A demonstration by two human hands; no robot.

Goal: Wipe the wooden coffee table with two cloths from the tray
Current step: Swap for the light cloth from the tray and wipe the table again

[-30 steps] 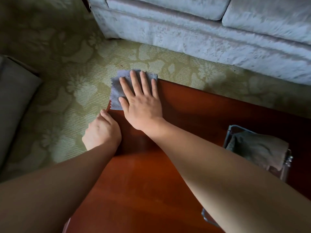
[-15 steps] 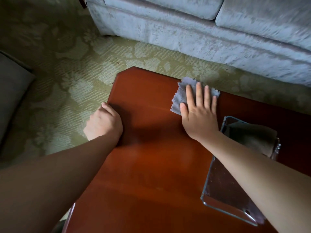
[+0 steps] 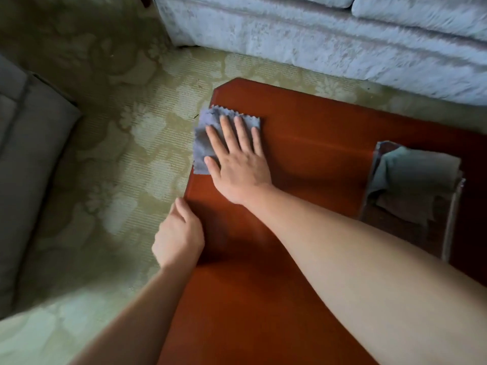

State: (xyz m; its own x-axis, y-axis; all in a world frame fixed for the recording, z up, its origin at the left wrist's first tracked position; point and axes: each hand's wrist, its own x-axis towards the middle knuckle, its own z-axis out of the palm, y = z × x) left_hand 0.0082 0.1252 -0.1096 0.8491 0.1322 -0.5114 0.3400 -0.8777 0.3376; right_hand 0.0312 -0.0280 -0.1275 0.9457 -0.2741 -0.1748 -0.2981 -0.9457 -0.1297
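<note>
My right hand (image 3: pixel 237 159) lies flat with straight fingers on a small blue-grey cloth (image 3: pixel 204 138) with zigzag edges. It presses the cloth onto the reddish wooden coffee table (image 3: pixel 303 154) at its left edge, and part of the cloth hangs over that edge. My left hand (image 3: pixel 179 233) curls over the table's left edge nearer to me, its fingers hidden below the rim. At the right, a clear tray (image 3: pixel 450 227) stands on the table and holds a folded greenish-brown cloth (image 3: pixel 419 175).
A pale velvet sofa (image 3: pixel 329 35) runs along the far side of the table. A grey cushion (image 3: pixel 29 159) lies at the left. Patterned green carpet (image 3: pixel 118 159) covers the floor between them.
My right hand swept the cloth from the far left corner right toward the tray, then back to the left edge. My left hand stayed on the table's edge.
</note>
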